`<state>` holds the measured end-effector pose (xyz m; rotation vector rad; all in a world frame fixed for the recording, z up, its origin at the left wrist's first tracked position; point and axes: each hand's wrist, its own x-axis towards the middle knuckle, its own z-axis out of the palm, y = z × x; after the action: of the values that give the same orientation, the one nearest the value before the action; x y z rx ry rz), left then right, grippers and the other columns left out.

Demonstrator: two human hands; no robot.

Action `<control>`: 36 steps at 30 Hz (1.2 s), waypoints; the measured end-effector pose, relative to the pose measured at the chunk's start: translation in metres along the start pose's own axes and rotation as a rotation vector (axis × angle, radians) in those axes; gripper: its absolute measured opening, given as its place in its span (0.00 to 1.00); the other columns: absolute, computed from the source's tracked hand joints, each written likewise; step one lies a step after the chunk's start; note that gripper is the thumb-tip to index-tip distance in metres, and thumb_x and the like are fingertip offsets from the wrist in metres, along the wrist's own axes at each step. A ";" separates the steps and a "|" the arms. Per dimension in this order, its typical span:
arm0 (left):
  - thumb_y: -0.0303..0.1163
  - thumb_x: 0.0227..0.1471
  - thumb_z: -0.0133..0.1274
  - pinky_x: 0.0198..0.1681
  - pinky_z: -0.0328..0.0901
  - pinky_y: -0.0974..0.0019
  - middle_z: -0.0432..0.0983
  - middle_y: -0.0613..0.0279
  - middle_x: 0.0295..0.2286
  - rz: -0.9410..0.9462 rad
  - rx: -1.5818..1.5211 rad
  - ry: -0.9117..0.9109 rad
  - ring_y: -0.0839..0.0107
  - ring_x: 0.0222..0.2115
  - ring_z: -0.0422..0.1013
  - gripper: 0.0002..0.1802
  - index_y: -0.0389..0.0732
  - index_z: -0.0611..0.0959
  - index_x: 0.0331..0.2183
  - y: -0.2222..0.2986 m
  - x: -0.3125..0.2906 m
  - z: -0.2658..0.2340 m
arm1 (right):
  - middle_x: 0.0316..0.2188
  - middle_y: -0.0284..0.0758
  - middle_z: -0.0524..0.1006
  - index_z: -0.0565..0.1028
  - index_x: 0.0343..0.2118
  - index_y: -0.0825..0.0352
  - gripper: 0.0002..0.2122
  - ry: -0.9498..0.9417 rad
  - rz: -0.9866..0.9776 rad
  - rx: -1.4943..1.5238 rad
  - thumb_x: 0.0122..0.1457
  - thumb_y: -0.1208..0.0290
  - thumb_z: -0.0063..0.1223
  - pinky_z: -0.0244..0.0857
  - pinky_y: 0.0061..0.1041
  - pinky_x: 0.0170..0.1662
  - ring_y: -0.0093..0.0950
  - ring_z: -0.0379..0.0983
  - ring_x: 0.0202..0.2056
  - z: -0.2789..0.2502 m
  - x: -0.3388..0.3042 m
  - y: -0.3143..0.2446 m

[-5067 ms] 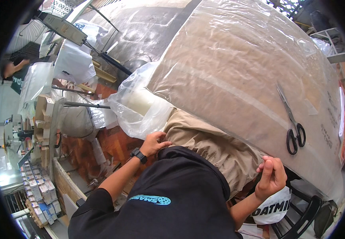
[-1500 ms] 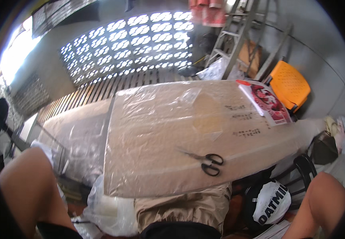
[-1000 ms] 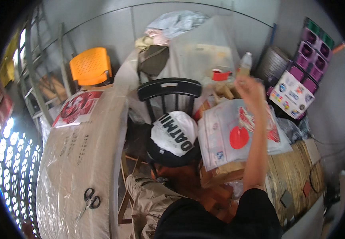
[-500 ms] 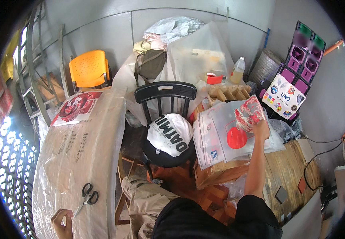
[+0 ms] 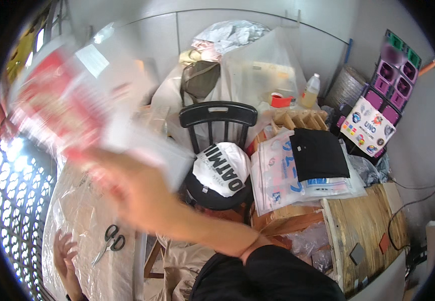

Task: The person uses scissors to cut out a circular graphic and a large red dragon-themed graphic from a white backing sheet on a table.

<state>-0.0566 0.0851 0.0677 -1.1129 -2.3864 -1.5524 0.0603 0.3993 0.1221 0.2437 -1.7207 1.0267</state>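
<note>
My right hand [image 5: 139,193], smeared by motion, reaches across to the left. It grips a large plastic sheet printed in red and white [image 5: 59,93], which is raised and blurred over the far end of the plastic-wrapped board [image 5: 84,200]. My left hand [image 5: 66,253] hovers near the board's left edge, empty, its fingers apart. Scissors with black handles [image 5: 111,246] lie on the board to the right of that hand. At the right, a folded black cloth [image 5: 320,154] rests on a stack of printed clear plastic sheets [image 5: 277,175].
In front of me stands a black chair [image 5: 218,114] with a white cloth with black lettering [image 5: 222,168] on its seat. A wooden box with dividers [image 5: 300,119], a bottle of yellowish liquid [image 5: 310,91] and a red tape dispenser [image 5: 281,101] are behind the stack. A wooden board [image 5: 370,215] lies at right.
My right hand has swung from the right-hand stack to the left, carrying the printed sheet. The black cloth is now exposed on the stack. My left hand has spread its fingers.
</note>
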 end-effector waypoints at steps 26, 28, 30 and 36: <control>0.37 0.66 0.41 0.64 0.52 0.53 0.59 0.52 0.61 -0.176 -0.651 0.661 0.55 0.61 0.58 0.29 0.35 0.61 0.63 -0.199 -0.029 -0.089 | 0.39 0.47 0.79 0.77 0.47 0.75 0.40 0.330 1.784 -1.269 0.41 0.41 0.70 0.70 0.38 0.40 0.37 0.78 0.38 -0.662 -0.168 0.061; 0.37 0.66 0.41 0.64 0.52 0.54 0.59 0.51 0.61 -0.171 -0.634 0.665 0.56 0.61 0.58 0.29 0.35 0.61 0.63 -0.202 -0.032 -0.093 | 0.35 0.45 0.79 0.77 0.45 0.77 0.42 0.515 1.816 -1.180 0.37 0.41 0.73 0.69 0.35 0.36 0.34 0.76 0.33 -0.672 -0.168 0.062; 0.37 0.66 0.41 0.64 0.52 0.54 0.59 0.51 0.61 -0.169 -0.619 0.663 0.56 0.61 0.58 0.29 0.35 0.61 0.63 -0.208 -0.035 -0.096 | 0.33 0.43 0.79 0.79 0.40 0.74 0.33 0.473 1.736 -1.065 0.36 0.49 0.74 0.68 0.31 0.35 0.35 0.74 0.29 -0.673 -0.156 0.058; 0.37 0.66 0.41 0.64 0.53 0.54 0.60 0.51 0.60 -0.163 -0.563 0.677 0.56 0.61 0.59 0.29 0.35 0.61 0.63 -0.249 -0.056 -0.125 | 0.33 0.35 0.81 0.81 0.38 0.66 0.16 0.378 1.377 -0.526 0.46 0.65 0.65 0.70 0.19 0.38 0.25 0.77 0.34 -0.604 -0.052 0.024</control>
<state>-0.2054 -0.1020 -0.0864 -0.3208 -1.6617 -2.2698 0.4786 0.8386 0.1026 -1.5588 -1.6144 1.3232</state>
